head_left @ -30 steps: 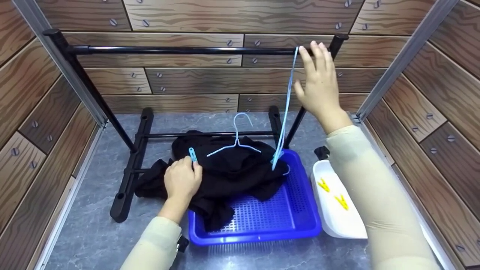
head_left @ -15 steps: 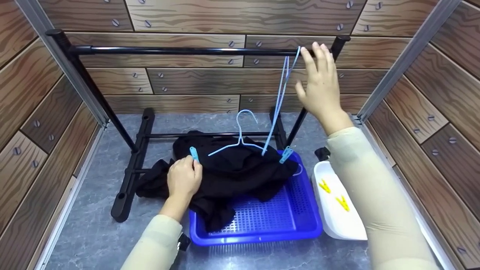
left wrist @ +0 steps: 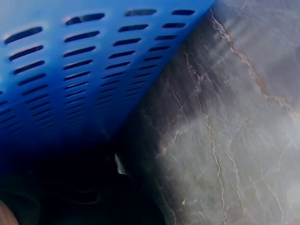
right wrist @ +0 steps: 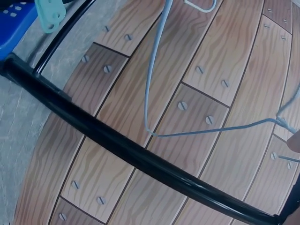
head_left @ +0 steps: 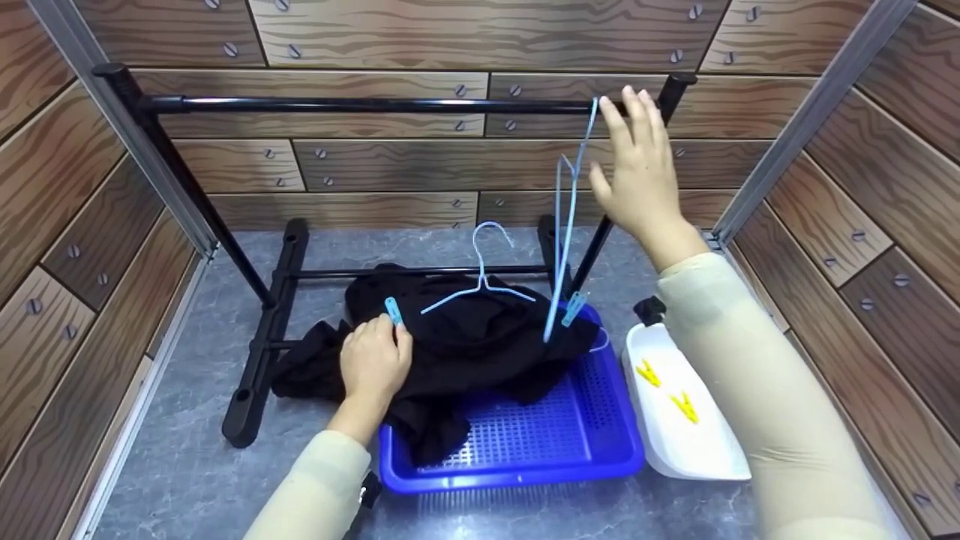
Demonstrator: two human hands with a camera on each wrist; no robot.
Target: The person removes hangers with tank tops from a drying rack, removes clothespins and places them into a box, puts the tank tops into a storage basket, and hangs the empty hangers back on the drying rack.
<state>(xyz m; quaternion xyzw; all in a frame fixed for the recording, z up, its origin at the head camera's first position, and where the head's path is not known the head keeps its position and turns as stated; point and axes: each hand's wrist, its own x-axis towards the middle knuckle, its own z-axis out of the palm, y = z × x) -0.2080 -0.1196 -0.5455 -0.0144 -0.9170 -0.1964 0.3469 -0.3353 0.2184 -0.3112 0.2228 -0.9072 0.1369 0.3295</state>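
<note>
Black cloth garment: the garment (head_left: 480,367) lies rumpled across the middle, partly inside the low blue perforated plastic basket (head_left: 517,478) and spilling past its left and far edges.
Left hand: the hand (head_left: 373,361) grips the garment near its left end, fingers curled; whether it also pinches the clothespin there cannot be told.
Clothespins on the garment: a light-blue plastic clothespin (head_left: 393,310) juts out just beyond the left fingers; a second light-blue plastic clothespin (head_left: 574,309) stands tilted at the garment's right end.
Hanger in the garment: a pale-blue wire hanger (head_left: 481,283) shows its hook and sloping shoulders above the cloth.
Right hand: released, the hand (head_left: 637,172) is raised with straight, spread fingers at the right end of the rack's top bar; contact is unclear.
Hanging hanger: another pale-blue wire hanger (head_left: 566,240) hangs from that bar just beside the right fingertips, seen nearly edge-on.
Rack: the black tubular rack (head_left: 390,105) stands behind the basket on the grey marbled floor (head_left: 180,390), before a wood-patterned wall (head_left: 390,165).
White plastic tub: right of the basket, the tub (head_left: 712,450) holds two yellow clothespins (head_left: 684,407).
</note>
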